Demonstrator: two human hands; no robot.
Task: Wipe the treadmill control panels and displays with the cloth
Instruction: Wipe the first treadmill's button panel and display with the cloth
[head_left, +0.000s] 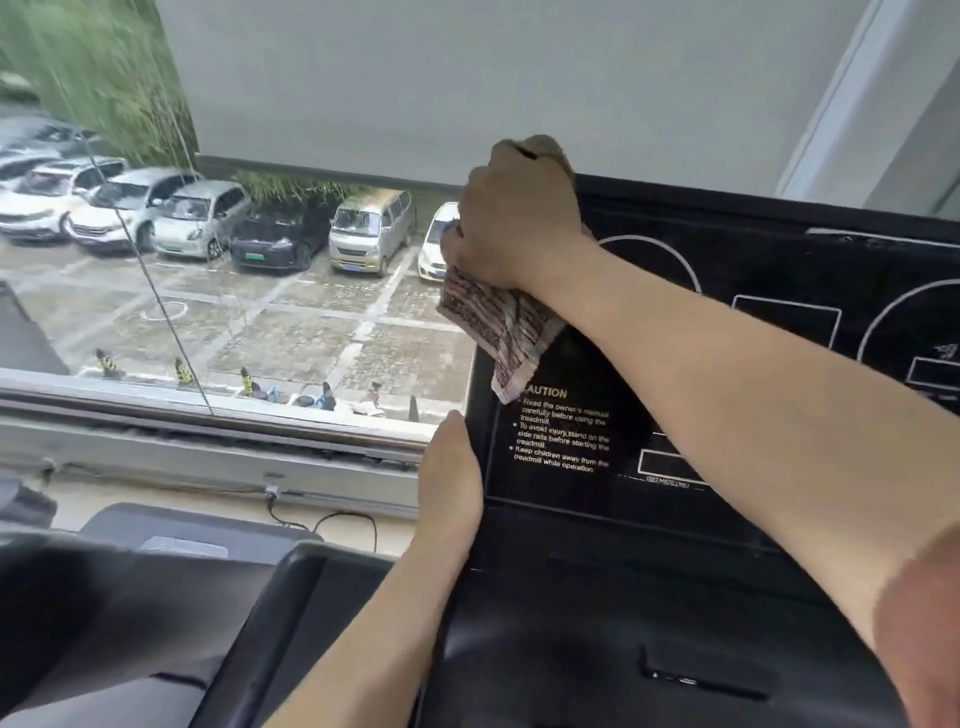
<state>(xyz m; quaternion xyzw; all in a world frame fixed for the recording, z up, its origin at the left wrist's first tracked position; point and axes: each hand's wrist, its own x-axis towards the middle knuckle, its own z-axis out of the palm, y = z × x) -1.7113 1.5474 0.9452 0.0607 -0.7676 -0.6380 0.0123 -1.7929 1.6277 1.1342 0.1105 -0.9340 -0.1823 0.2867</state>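
- Head view: the right hand (519, 218) is balled tight round the cloth (504, 322) at the top left corner of the black control panel (779, 260), knuckles over the panel's upper edge.
- The cloth bunches out above the fist and hangs below the wrist. Its lower corner touches the top of the caution label (563, 431).
- The right forearm crosses the panel on a slant from the lower right, hiding the middle of the display.
- The left hand (449, 467) lies along the panel's left edge, just beside the caution label. Whether its fingers curl behind that edge cannot be told.
- Left of that edge is the window (234, 312); a roller blind (467, 78) hangs behind the top edge.
- The panel's right stretch, with white outlines, lies uncovered.
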